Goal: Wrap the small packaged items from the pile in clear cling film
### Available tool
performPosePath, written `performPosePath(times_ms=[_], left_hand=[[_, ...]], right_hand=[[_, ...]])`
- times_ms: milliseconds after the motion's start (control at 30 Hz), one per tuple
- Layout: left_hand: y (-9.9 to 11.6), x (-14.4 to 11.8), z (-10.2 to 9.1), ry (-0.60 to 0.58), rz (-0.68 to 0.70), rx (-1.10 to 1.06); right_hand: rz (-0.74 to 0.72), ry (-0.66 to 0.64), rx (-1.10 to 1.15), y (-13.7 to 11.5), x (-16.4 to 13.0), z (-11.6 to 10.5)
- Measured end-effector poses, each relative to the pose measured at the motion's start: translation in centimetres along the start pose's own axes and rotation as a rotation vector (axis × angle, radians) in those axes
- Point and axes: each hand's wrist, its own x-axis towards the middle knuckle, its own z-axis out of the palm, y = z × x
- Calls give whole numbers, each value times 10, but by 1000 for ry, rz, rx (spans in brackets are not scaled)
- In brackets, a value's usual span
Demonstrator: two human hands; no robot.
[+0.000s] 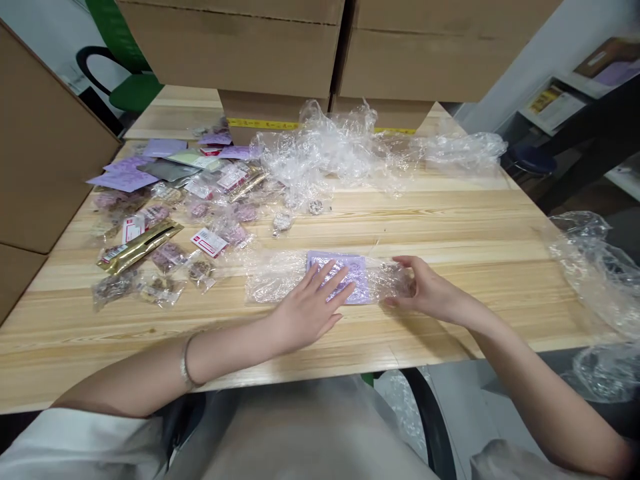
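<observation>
The left hand (309, 308) lies flat, fingers spread, on a purple card (340, 275) inside a clear bag (280, 277); the right hand (426, 290) pinches the bag's end. Bare table (475, 227) stretches beyond, its near edge close.

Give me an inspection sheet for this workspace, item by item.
Surface: light wooden table, grain visible.
Job's things: purple card lying flat inside a clear plastic sleeve.
Clutter: small packets and purple sheets at left; crumpled plastic wrap at the back and right.
Hands: left hand flat on the card, fingers spread; right hand touching the sleeve's right end.
Cables: nothing seen.
Surroundings: cardboard boxes behind and at left; green chair.
</observation>
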Motion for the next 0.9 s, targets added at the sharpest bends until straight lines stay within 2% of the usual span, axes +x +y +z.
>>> performPosePath(times_ms=[100,167,233,333,400,467,600,767,900], left_hand=[[-3,13,13,-62,-87,-53],[-7,14,18,-67,-94,-69],[-10,13,22,-61,-91,-66],[-9,14,25,-56,-93,-56],[-7,15,25,-47,-97,-67],[-8,13,23,-34,-90,-105],[-22,-7,4,-26,-60,-118],[-56,-40,-36,-89,-326,146],[-67,-41,-61,-184,-408,198]], right_hand=[[-13,-52,123,-2,1,-1],[-78,42,245,-9,2,1],[-214,114,321,-21,3,7],[-376,20,368,-41,13,24],[-398,-58,404,-51,22,37],[-409,-53,406,-54,31,47],[-460,8,308,-53,41,55],[-454,-59,281,-48,46,52],[-452,-57,287,-45,49,54]])
